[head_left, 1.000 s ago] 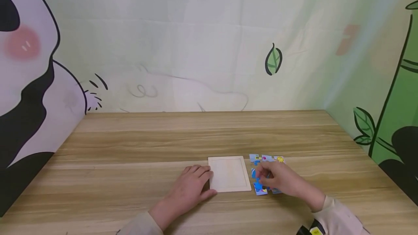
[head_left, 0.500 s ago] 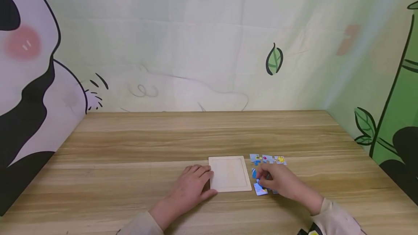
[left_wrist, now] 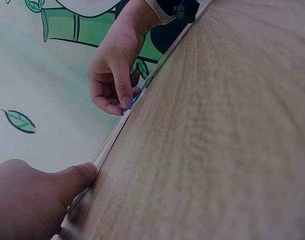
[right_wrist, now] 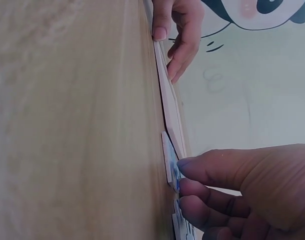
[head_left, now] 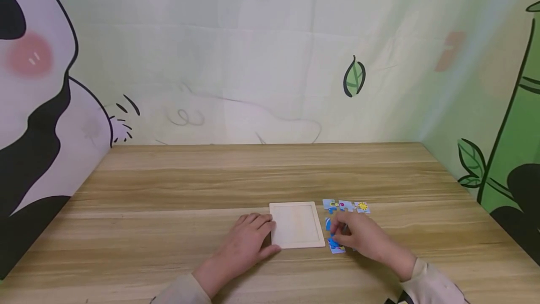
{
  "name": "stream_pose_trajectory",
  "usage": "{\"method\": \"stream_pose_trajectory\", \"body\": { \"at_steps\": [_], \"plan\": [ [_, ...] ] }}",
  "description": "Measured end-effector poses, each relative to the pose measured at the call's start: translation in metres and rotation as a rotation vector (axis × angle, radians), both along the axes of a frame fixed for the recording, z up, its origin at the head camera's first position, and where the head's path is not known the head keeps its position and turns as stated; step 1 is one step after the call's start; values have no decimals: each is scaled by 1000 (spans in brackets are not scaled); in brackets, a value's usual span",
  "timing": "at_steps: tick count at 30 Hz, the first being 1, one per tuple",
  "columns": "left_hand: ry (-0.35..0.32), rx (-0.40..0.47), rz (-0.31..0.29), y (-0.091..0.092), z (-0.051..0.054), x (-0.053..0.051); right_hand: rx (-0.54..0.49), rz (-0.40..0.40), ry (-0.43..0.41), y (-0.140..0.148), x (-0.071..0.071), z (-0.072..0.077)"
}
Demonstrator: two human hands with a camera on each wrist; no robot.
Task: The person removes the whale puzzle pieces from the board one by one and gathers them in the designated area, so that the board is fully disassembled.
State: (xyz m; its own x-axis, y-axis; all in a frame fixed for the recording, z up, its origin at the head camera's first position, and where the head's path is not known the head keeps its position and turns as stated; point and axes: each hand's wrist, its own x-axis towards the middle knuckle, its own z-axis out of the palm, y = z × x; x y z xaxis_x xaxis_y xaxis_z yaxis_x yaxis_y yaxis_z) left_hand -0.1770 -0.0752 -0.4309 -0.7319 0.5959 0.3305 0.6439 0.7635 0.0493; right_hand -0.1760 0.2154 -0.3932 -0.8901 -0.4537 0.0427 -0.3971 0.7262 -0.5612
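A square, pale wooden puzzle tray point(head_left: 297, 225) with a raised rim lies on the table. My left hand point(head_left: 250, 238) rests at its left side, fingertips touching the edge and thumb by the near corner; in the left wrist view the left thumb point(left_wrist: 80, 175) lies along the rim. To the tray's right are several blue jigsaw puzzle pieces point(head_left: 336, 246), one bearing a yellow sun point(head_left: 362, 207). My right hand point(head_left: 363, 234) is over them, thumb and fingertips pinching a puzzle piece point(right_wrist: 171, 157) low at the table. The palm and fingers hide part of the group.
The wood-grain table point(head_left: 168, 177) extends back to a cloth backdrop point(head_left: 270, 83) printed with leaves, a panda and bamboo. A dark wrist device point(head_left: 401, 298) sits at the right sleeve.
My right hand has shifted very slightly toward the near edge, covering more of the near right puzzle piece. The left hand and tray stay where they were.
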Motion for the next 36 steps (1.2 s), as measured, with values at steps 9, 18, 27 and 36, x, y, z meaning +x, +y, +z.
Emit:
{"method": "stream_pose_trajectory", "body": {
  "at_steps": [9,18,27,36],
  "plan": [
    [0,-9,7,0,0,0,3,11,21,-1,-1,-1],
    [15,-25,-7,0,1,1,16,8,43,-2,-3,6],
    [24,-56,-22,-1,2,2,6,5,23,-3,-8,13],
    [51,-75,-25,-2,10,1,20,0,105,-7,-21,17]
  ]
}}
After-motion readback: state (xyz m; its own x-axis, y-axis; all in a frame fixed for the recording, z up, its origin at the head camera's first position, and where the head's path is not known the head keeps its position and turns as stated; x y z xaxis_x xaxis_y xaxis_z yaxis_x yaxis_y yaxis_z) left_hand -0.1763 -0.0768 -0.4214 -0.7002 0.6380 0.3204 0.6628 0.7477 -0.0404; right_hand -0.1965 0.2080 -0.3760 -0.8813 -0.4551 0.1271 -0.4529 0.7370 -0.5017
